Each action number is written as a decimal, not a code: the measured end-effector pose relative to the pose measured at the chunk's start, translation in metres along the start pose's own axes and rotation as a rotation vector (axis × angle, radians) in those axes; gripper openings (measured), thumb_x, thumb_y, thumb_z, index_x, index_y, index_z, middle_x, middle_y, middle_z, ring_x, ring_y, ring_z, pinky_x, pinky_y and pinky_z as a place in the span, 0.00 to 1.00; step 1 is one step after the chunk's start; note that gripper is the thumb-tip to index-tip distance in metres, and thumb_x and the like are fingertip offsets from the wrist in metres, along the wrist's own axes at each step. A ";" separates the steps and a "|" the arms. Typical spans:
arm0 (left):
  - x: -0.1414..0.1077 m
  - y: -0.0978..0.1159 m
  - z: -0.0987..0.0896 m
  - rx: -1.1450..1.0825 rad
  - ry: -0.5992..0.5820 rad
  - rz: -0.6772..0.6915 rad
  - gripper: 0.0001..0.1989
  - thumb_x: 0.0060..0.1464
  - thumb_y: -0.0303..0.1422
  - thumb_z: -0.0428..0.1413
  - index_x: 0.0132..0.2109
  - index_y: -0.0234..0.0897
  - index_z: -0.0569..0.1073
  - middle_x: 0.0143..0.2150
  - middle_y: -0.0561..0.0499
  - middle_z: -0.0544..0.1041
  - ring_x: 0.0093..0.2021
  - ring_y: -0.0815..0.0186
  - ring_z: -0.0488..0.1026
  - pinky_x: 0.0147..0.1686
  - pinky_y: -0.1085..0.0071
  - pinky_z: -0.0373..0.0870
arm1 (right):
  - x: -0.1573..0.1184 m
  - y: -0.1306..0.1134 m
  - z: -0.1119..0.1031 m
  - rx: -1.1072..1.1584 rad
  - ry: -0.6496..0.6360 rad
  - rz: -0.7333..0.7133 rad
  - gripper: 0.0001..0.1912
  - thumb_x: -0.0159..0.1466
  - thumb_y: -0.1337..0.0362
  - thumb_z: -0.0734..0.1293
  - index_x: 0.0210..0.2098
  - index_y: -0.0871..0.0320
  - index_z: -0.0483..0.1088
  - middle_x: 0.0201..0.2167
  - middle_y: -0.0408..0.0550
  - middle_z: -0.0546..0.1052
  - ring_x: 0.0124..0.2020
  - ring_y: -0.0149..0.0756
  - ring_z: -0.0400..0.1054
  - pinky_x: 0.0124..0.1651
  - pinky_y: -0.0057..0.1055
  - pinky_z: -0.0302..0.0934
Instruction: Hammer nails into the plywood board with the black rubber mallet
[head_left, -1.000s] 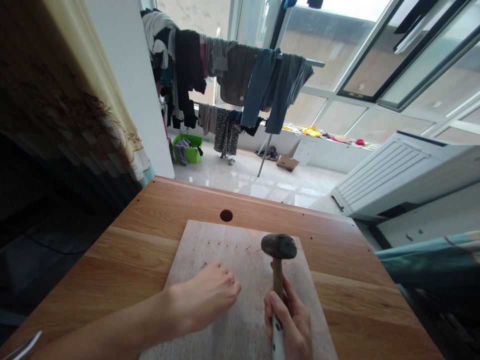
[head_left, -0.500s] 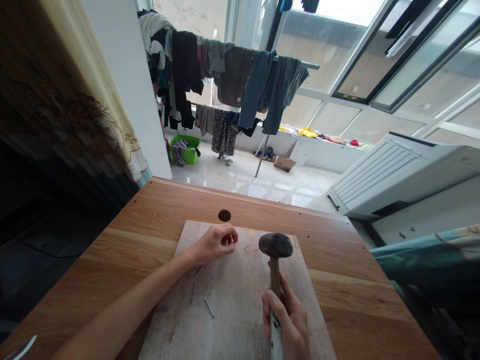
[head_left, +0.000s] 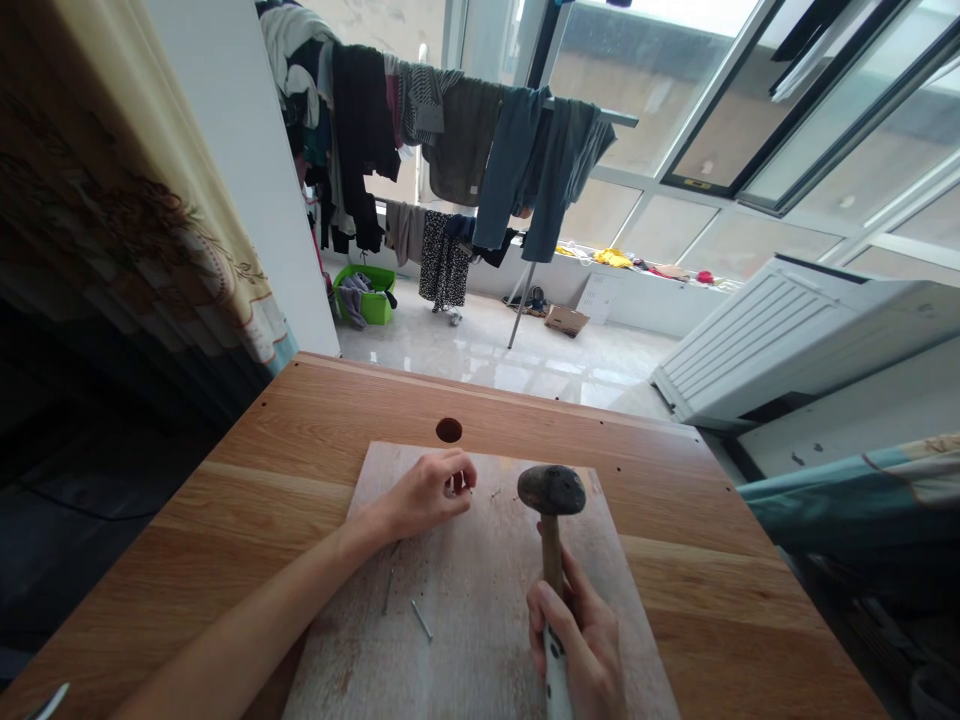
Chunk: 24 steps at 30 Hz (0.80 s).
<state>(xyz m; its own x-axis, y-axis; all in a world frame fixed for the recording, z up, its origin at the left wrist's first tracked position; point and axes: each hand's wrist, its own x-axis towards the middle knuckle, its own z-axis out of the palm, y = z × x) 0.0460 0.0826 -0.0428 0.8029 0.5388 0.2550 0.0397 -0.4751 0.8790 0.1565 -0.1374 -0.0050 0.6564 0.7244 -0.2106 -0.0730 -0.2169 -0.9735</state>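
Observation:
My right hand (head_left: 581, 630) is wrapped round the handle of a hammer (head_left: 552, 490), whose dark head is raised over the right part of a worn, pale board (head_left: 480, 600). Over the board's upper left part, my left hand (head_left: 435, 490) is closed in a pinch; what its fingertips hold, if anything, is too small to make out. A loose nail (head_left: 421, 620) lies on the board below that hand, and another nail (head_left: 388, 591) is just left of it. Near the upper middle, a small nail (head_left: 495, 494) shows between my left hand and the hammer head.
The board rests on a wooden table (head_left: 712, 570) with a round hole (head_left: 449, 430) near its far edge. Beyond stand a rack of hanging clothes (head_left: 450, 130) and a green basket (head_left: 379, 300). A curtain (head_left: 150, 200) hangs at the left.
The view has shifted slightly. Both hands and the hammer stay in nearly the same places over the board.

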 end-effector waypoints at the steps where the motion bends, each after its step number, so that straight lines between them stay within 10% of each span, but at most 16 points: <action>1: 0.000 0.000 0.000 0.004 0.004 0.006 0.07 0.47 0.20 0.54 0.33 0.36 0.71 0.31 0.55 0.70 0.30 0.72 0.67 0.32 0.75 0.65 | 0.000 0.000 0.000 -0.005 0.000 0.000 0.33 0.64 0.44 0.70 0.60 0.61 0.70 0.20 0.36 0.67 0.14 0.27 0.57 0.16 0.23 0.53; 24: 0.000 0.000 0.002 -0.015 -0.003 -0.042 0.10 0.55 0.24 0.58 0.45 0.35 0.75 0.34 0.54 0.78 0.29 0.72 0.71 0.33 0.76 0.70 | 0.007 -0.011 0.022 0.121 -0.163 0.042 0.36 0.64 0.46 0.71 0.63 0.63 0.68 0.21 0.35 0.67 0.13 0.25 0.58 0.15 0.20 0.54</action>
<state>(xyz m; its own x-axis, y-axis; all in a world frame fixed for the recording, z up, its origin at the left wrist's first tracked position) 0.0469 0.0810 -0.0439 0.8024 0.5560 0.2169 0.0642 -0.4417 0.8949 0.1456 -0.1151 0.0023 0.5215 0.8147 -0.2533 -0.1935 -0.1763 -0.9651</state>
